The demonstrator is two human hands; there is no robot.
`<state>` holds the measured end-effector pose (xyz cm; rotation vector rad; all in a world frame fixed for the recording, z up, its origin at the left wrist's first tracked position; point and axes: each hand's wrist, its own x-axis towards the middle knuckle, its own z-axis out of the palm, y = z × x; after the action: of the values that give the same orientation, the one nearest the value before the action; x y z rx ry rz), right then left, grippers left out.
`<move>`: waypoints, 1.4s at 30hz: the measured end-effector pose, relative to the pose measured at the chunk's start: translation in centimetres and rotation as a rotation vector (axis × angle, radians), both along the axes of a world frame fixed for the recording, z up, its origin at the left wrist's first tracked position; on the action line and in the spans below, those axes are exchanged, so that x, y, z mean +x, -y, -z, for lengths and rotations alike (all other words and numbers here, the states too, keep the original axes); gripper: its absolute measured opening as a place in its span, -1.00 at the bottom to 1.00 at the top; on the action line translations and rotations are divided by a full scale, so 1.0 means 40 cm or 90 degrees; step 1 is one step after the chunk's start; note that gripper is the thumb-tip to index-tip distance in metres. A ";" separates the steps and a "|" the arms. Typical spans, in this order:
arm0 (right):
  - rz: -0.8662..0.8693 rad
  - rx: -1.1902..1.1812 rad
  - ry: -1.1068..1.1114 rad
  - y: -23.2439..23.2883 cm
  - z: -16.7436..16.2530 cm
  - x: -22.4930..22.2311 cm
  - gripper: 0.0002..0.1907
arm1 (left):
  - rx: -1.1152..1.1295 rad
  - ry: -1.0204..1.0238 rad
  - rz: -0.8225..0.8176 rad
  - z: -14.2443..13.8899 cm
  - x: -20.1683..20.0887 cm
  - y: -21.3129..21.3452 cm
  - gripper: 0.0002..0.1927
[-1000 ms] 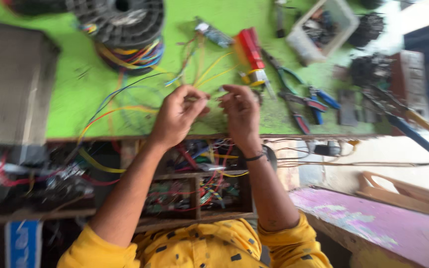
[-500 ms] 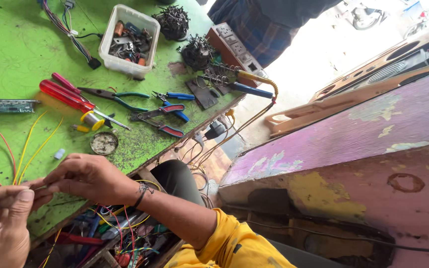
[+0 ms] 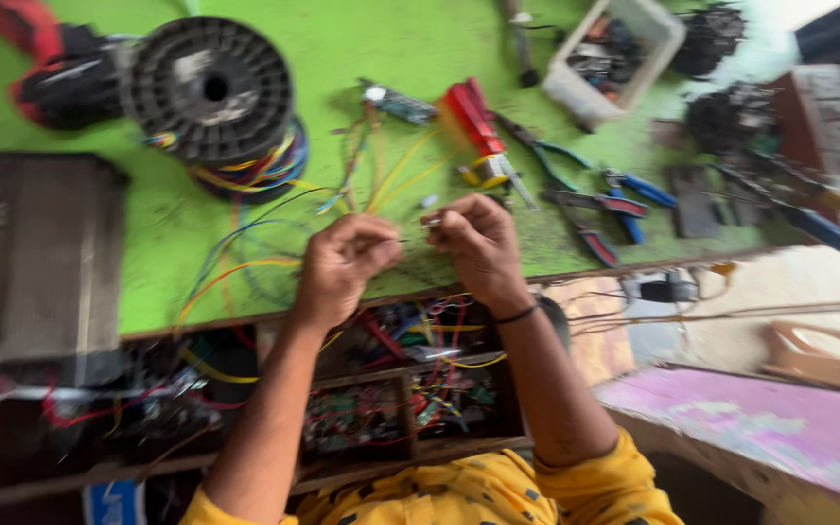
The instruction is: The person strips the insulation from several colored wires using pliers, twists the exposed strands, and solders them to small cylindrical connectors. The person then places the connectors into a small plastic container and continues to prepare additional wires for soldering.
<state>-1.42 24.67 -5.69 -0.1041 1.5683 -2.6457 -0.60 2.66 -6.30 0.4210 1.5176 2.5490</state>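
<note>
Counter (image 3: 70,262), green-topped and scuffed, fills the far half of the view; a dark box (image 3: 31,253) lies on its left side and a black wire spool (image 3: 211,87) stands at far left of centre over coils of coloured wire. A white tray (image 3: 668,34) of small parts sits far right. Red-handled cutters (image 3: 473,122) and blue-handled pliers (image 3: 634,190) lie right of centre, well apart from both hands. Below the near edge an open wooden compartment (image 3: 405,408) holds circuit boards and tangled leads.

Left hand (image 3: 342,258) and right hand (image 3: 478,238) meet just above the near edge of the counter. Each grip is closed, thumb and fingertips pinched together on the ends of thin wires (image 3: 381,175) that fan away toward the far side. Motion blur hides whether the two ends touch.

The step in hand appears to be joining or twisting two wire ends. The next move probably calls for a steady pinch on both ends, rolled between the fingertips without pulling the strands apart.
</note>
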 end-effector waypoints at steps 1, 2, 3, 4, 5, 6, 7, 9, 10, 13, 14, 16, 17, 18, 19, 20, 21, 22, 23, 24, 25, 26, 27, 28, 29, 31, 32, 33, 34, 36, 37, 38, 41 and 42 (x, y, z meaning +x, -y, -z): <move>-0.007 0.020 -0.004 0.002 0.004 0.003 -0.87 | 0.001 0.007 0.012 -0.005 0.001 0.003 -0.89; -0.010 0.043 -0.011 0.003 0.005 0.005 -0.87 | 0.005 0.013 0.029 -0.010 0.001 0.004 -0.89; -0.011 0.069 -0.016 0.006 0.006 0.009 -0.87 | 0.013 0.020 0.048 -0.015 0.003 0.006 -0.89; -0.013 0.088 -0.025 0.008 0.005 0.010 -0.87 | 0.030 0.026 0.059 -0.020 0.003 0.006 -0.91; -0.014 0.107 -0.035 0.010 0.004 0.011 -0.86 | 0.048 0.032 0.071 -0.024 0.003 0.006 -0.93; -0.014 0.126 -0.044 0.011 0.001 0.013 -0.86 | 0.066 0.039 0.084 -0.027 0.004 0.006 -0.94; -0.017 0.144 -0.047 0.012 -0.001 0.014 -0.86 | 0.068 0.036 0.087 -0.029 0.004 0.006 -0.95; -0.022 0.179 -0.052 0.015 -0.003 0.018 -0.86 | 0.072 0.031 0.094 -0.030 0.005 0.008 -0.96; -0.025 0.198 -0.058 0.017 -0.004 0.021 -0.86 | 0.060 0.038 0.092 -0.030 0.006 0.009 -0.96; -0.032 0.242 -0.069 0.025 -0.005 0.027 -0.84 | 0.041 0.048 0.085 -0.028 0.005 0.014 -0.95; -0.032 0.247 -0.066 0.028 -0.005 0.029 -0.84 | 0.046 0.045 0.081 -0.028 0.004 0.015 -0.95; -0.025 0.257 -0.061 0.034 -0.007 0.031 -0.84 | 0.057 0.032 0.081 -0.030 0.002 0.017 -0.94; -0.020 0.262 -0.058 0.036 -0.009 0.031 -0.84 | 0.065 0.023 0.084 -0.032 0.001 0.017 -0.93; -0.014 0.268 -0.054 0.038 -0.011 0.032 -0.84 | 0.074 0.015 0.087 -0.033 0.000 0.018 -0.92; -0.018 0.262 -0.049 0.040 -0.012 0.032 -0.85 | 0.070 0.020 0.084 -0.034 0.000 0.018 -0.93; -0.023 0.257 -0.044 0.041 -0.013 0.031 -0.85 | 0.067 0.026 0.082 -0.035 0.000 0.018 -0.93; -0.028 0.250 -0.039 0.042 -0.014 0.032 -0.86 | 0.063 0.032 0.079 -0.035 0.001 0.019 -0.94; -0.028 0.246 -0.042 0.043 -0.015 0.031 -0.86 | 0.063 0.036 0.076 -0.035 0.002 0.019 -0.94; -0.027 0.242 -0.046 0.044 -0.015 0.032 -0.86 | 0.063 0.040 0.073 -0.035 0.003 0.019 -0.95; -0.026 0.238 -0.049 0.044 -0.015 0.032 -0.86 | 0.062 0.044 0.070 -0.034 0.004 0.018 -0.95; -0.027 0.246 -0.048 0.044 -0.014 0.032 -0.85 | 0.066 0.041 0.071 -0.033 0.004 0.019 -0.95; -0.026 0.255 -0.049 0.043 -0.014 0.032 -0.85 | 0.070 0.036 0.072 -0.031 0.004 0.019 -0.94; -0.025 0.264 -0.050 0.042 -0.014 0.032 -0.85 | 0.074 0.031 0.074 -0.031 0.004 0.018 -0.94; -0.028 0.269 -0.049 0.042 -0.013 0.033 -0.84 | 0.073 0.035 0.073 -0.029 0.005 0.019 -0.95; -0.030 0.275 -0.048 0.041 -0.014 0.033 -0.84 | 0.071 0.038 0.072 -0.029 0.004 0.018 -0.95; -0.034 0.294 -0.051 0.040 -0.014 0.033 -0.82 | 0.067 0.042 0.067 -0.026 0.005 0.018 -0.95; -0.035 0.308 -0.055 0.040 -0.014 0.032 -0.81 | 0.066 0.041 0.062 -0.025 0.006 0.018 -0.94; -0.037 0.321 -0.058 0.040 -0.014 0.032 -0.80 | 0.064 0.042 0.058 -0.024 0.007 0.018 -0.94; -0.039 0.318 -0.054 0.041 -0.015 0.032 -0.80 | 0.067 0.046 0.060 -0.023 0.008 0.018 -0.94; -0.044 0.311 -0.045 0.044 -0.017 0.033 -0.79 | 0.072 0.053 0.065 -0.019 0.010 0.019 -0.94; -0.044 0.318 -0.050 0.046 -0.019 0.033 -0.79 | 0.074 0.053 0.066 -0.017 0.011 0.020 -0.94; -0.044 0.324 -0.054 0.047 -0.022 0.034 -0.78 | 0.075 0.052 0.067 -0.015 0.011 0.020 -0.94; -0.038 0.327 -0.051 0.052 -0.032 0.037 -0.81 | 0.078 0.056 0.059 -0.007 0.013 0.017 -0.93; -0.036 0.325 -0.049 0.053 -0.036 0.037 -0.82 | 0.079 0.057 0.054 -0.005 0.012 0.015 -0.93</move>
<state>0.05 22.54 -4.23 -0.2186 2.1691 -2.1382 -0.10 2.06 -6.09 0.3726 1.2891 2.5680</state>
